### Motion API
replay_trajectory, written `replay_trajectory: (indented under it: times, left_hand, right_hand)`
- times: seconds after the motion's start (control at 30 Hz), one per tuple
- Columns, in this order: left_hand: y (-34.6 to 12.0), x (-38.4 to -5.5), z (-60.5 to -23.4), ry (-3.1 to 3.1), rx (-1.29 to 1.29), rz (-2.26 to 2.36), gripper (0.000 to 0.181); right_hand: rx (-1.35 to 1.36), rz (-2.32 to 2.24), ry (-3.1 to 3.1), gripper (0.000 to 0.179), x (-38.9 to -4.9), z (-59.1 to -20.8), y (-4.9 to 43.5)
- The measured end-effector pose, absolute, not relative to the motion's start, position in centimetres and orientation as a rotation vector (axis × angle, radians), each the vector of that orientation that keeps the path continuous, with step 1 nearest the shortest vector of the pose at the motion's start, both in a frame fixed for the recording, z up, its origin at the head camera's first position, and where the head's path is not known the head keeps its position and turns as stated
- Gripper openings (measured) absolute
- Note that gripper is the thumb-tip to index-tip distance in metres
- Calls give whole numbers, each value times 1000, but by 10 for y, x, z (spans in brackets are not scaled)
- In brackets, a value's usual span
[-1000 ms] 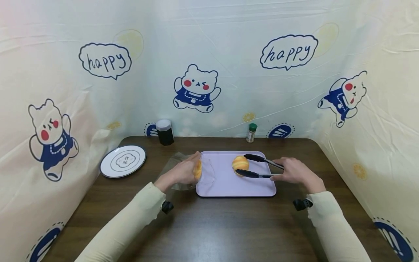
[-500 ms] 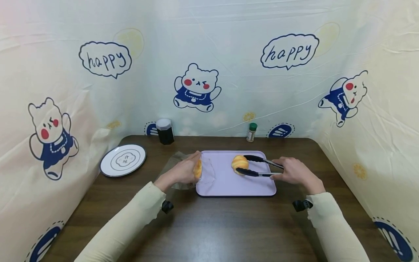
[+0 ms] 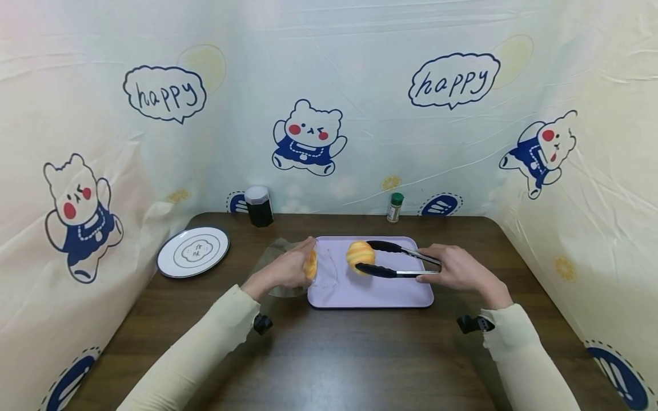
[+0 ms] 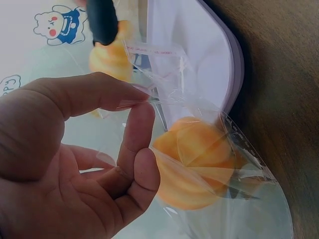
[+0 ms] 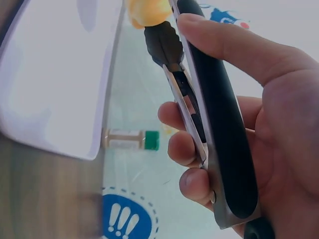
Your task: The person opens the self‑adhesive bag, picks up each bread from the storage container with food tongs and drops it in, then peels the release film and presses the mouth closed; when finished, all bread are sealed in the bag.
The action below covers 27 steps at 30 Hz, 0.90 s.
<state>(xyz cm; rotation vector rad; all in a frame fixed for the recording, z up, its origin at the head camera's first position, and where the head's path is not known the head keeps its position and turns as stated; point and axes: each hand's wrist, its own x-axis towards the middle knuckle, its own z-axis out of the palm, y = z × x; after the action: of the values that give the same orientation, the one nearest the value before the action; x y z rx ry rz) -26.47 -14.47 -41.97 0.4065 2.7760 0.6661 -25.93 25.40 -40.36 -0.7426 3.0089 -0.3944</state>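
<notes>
My left hand (image 3: pixel 289 267) pinches the rim of a clear plastic bag (image 4: pixel 249 172) between thumb and index finger. Inside the bag lies a yellow-orange bun (image 4: pixel 194 159); the bag's mouth faces right, over the tray's left end. My right hand (image 3: pixel 457 267) grips metal tongs (image 5: pixel 214 119) with black handle and tips. Between the tong tips is a second, striped bun (image 3: pixel 360 257), held above the lilac tray (image 3: pixel 370 299) with a shadow beneath it. That bun is partly cut off in the right wrist view.
A white plate (image 3: pixel 177 260) with a dark rim sits at the left. Near the back edge of the brown table (image 3: pixel 329 354) stand a black jar (image 3: pixel 260 213) with a pale lid and a green-capped spice bottle (image 3: pixel 394 208). A printed curtain (image 3: pixel 380 137) encloses the table.
My right hand has moved the tongs and the striped bun left, up off the tray and closer to the bag. The left hand and bag have stayed in place.
</notes>
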Motion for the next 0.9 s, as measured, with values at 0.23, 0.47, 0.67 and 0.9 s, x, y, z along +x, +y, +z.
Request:
replay_trajectory:
  times: [0.23, 0.47, 0.67, 0.9]
  left_hand:
    - [-144, -265, -420, 2782, 422, 650, 104]
    - [-144, -263, -419, 2773, 421, 660, 104]
    - [-145, -264, -419, 2767, 458, 652, 106]
    - [-148, -265, -420, 2761, 545, 630, 112]
  right_hand:
    - [-854, -488, 2971, 72, -248, -391, 244]
    - [-1002, -510, 2909, 68, -242, -384, 231]
    - [-1106, -543, 2849, 66, -240, -384, 223]
    - [-1181, -598, 2784, 61, -243, -385, 210]
